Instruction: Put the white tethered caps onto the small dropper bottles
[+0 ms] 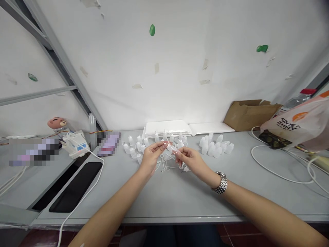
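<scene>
a: what's nearest?
b: red floor [239,230] tiles, showing below the front edge of the grey surface [203,195]. a black slab [75,187] lies on its left part, with a white cable [61,227] running beside it and over the edge.
a: and the hands?
b: above the middle of the surface. the right hand [190,159] has its grip closed on a small white bottle [173,149]; the left hand [151,157] has fingertips pinched together at the bottle's narrow end.
a: under them?
b: small pale ringed parts [168,168], partly hidden. farther back, more bottles: a spread-out group [132,151] on the left, a tight cluster [216,149] on the right.
a: behind those?
b: white sheets [168,127] lie along the wall [180,51]. right of them stand a carton [250,115] and a plastic bag [305,116].
a: the wall itself?
b: white, with tape scraps and green bits [152,30]; a grey metal frame [64,65] slants across its left side.
</scene>
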A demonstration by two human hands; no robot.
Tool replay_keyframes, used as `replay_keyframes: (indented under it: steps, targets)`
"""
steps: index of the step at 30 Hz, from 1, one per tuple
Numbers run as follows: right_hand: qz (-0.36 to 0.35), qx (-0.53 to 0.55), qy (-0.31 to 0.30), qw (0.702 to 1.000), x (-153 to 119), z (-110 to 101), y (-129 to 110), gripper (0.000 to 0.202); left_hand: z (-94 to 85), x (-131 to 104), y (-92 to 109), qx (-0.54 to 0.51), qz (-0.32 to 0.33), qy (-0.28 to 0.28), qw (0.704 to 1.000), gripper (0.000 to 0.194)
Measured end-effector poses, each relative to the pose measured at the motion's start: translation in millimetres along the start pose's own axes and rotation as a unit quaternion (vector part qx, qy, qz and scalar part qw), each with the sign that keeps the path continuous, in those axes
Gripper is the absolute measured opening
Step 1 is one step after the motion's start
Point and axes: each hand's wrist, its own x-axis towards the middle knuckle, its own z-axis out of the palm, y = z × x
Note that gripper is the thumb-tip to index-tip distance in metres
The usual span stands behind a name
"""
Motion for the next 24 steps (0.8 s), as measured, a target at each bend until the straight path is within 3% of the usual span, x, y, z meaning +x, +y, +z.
replay_keyframes:
  steps: [6,10,14,16,18,20,24]
  targets:
    - [-0.079,-0.063,0.044,0.994,-2.5,1.1,7.5,0.027,3.6,-2.7,0.4,-0.029,-0.026,0.019,0.999,0.018]
    - [-0.072,-0.057,0.029,0.995,-5.5,1.9,4.4,0.029,1.6,-0.5,0.1,-0.035,-0.022,0.018,0.999,0.020]
    - [-0.015,0.051,-0.074,0.996,-4.3,0.2,0.0,0.036,-2.9,2.2,4.4,0.005,-0.023,-0.018,1.000,0.023]
    - [0.031,0.126,-0.137,0.982,-2.6,-0.6,0.4,0.037,-5.0,2.9,6.9,0.028,-0.026,-0.032,0.999,0.022]
    - [0.065,0.161,-0.160,0.972,-0.7,-1.0,2.8,0.038,-6.2,3.2,8.1,0.047,-0.026,-0.030,0.998,0.020]
    - [0.055,0.126,-0.127,0.982,0.8,-1.0,6.0,0.037,-6.1,2.7,7.8,0.062,-0.023,-0.011,0.998,0.020]
    - [-0.030,-0.016,-0.008,0.999,1.3,-0.6,9.7,0.032,-3.5,0.1,4.7,0.075,-0.016,0.012,0.997,0.019]
